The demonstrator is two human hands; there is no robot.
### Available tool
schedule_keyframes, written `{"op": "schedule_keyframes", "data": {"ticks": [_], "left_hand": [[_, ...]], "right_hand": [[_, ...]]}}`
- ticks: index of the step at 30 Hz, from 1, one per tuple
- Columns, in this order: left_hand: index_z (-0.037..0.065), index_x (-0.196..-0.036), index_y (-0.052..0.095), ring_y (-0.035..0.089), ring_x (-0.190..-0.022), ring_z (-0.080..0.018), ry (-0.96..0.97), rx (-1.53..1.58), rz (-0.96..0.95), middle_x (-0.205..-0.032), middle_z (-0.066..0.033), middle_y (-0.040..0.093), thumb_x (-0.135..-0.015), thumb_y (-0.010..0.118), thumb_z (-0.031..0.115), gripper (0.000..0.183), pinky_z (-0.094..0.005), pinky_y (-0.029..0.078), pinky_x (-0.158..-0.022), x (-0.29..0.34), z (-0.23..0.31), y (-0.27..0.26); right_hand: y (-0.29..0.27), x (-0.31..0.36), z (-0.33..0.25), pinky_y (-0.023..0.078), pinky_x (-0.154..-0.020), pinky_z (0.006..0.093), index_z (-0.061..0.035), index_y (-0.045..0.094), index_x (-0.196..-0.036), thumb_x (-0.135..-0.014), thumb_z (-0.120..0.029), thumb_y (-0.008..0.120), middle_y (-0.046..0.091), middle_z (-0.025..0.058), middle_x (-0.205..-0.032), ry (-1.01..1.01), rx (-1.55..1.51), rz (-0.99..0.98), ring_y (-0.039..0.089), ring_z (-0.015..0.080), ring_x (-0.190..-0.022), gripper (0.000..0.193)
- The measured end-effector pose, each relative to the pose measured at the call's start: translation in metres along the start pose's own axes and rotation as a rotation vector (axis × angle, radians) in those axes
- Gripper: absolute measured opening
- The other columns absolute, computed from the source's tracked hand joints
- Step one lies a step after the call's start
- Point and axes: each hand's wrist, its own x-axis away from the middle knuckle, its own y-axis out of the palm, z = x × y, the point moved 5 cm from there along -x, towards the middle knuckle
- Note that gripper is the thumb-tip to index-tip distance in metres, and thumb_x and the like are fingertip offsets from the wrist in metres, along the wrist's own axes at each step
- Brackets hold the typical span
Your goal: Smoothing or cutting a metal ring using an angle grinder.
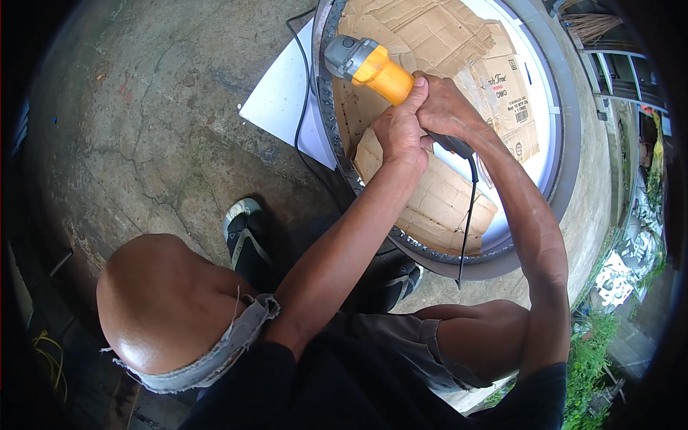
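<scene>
Both my hands are closed around a yellow angle grinder (pixel 387 77) with a grey head and a dark rear handle. My left hand (pixel 401 132) grips it from the near side, thumb along the yellow body. My right hand (pixel 448 107) wraps the body and rear handle from the right. The grinder's head sits over the left rim of a large round metal ring (pixel 566 143); its disc is hidden. Within the ring lie flattened brown cardboard pieces (pixel 444 208) over a white sheet (pixel 555 132). A black cord (pixel 469 215) hangs from the handle.
A white board (pixel 279 104) pokes out under the ring's left side, crossed by a black cable (pixel 307 86). My shoes (pixel 247 236) stand on cracked concrete (pixel 158 129) near the ring. Shiny foil-like scraps (pixel 623 276) and green plants (pixel 591 351) lie at the right.
</scene>
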Motion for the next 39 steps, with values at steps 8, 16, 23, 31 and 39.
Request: {"op": "schedule_keyframes", "data": {"ticks": [8, 16, 23, 31, 39], "left_hand": [[0.004, -0.108, 0.066, 0.063, -0.096, -0.0231, -0.014, 0.038, -0.014, -0.104, -0.0080, 0.065, -0.077, 0.084, 0.032, 0.046, -0.0473, 0.052, -0.073, 0.003, 0.001, 0.002], [0.010, -0.128, 0.055, 0.056, -0.116, -0.0285, -0.023, 0.007, -0.111, -0.124, -0.0100, 0.060, -0.078, 0.081, 0.041, 0.064, -0.0623, 0.038, -0.097, -0.002, -0.003, -0.001], [0.010, -0.128, 0.054, 0.057, -0.115, -0.0273, -0.016, 0.008, -0.108, -0.124, -0.0095, 0.059, -0.079, 0.080, 0.042, 0.064, -0.0620, 0.039, -0.097, -0.002, -0.002, -0.001], [0.009, -0.128, 0.055, 0.057, -0.116, -0.0266, -0.032, 0.024, -0.130, -0.124, -0.0096, 0.060, -0.080, 0.080, 0.040, 0.062, -0.0617, 0.040, -0.097, -0.002, -0.003, 0.001], [0.009, -0.126, 0.055, 0.057, -0.116, -0.0262, -0.032, -0.026, -0.180, -0.123, -0.0094, 0.060, -0.080, 0.080, 0.038, 0.060, -0.0600, 0.042, -0.095, -0.003, 0.001, 0.005]], "right_hand": [[-0.001, 0.000, -0.004, 0.054, -0.076, 0.0462, 0.0021, 0.060, -0.099, -0.073, -0.012, 0.063, 0.068, 0.0251, -0.088, -0.016, -0.004, 0.008, 0.067, 0.0414, -0.086, 0.030], [0.001, -0.002, -0.004, 0.054, -0.076, 0.0465, 0.0014, 0.060, -0.102, -0.074, -0.012, 0.063, 0.068, 0.0253, -0.086, -0.024, 0.055, 0.054, 0.068, 0.0415, -0.085, 0.031], [0.000, -0.001, -0.007, 0.054, -0.075, 0.0468, 0.0014, 0.060, -0.102, -0.073, -0.012, 0.063, 0.068, 0.0256, -0.086, -0.023, 0.019, 0.041, 0.068, 0.0416, -0.085, 0.032], [-0.001, 0.001, -0.006, 0.054, -0.077, 0.0467, 0.0027, 0.060, -0.101, -0.074, -0.013, 0.063, 0.068, 0.0260, -0.087, -0.022, 0.045, 0.046, 0.068, 0.0419, -0.087, 0.032], [-0.010, 0.006, -0.009, 0.054, -0.077, 0.0460, 0.0026, 0.059, -0.101, -0.074, -0.013, 0.063, 0.068, 0.0255, -0.088, 0.014, 0.011, 0.102, 0.068, 0.0410, -0.087, 0.032]]}}
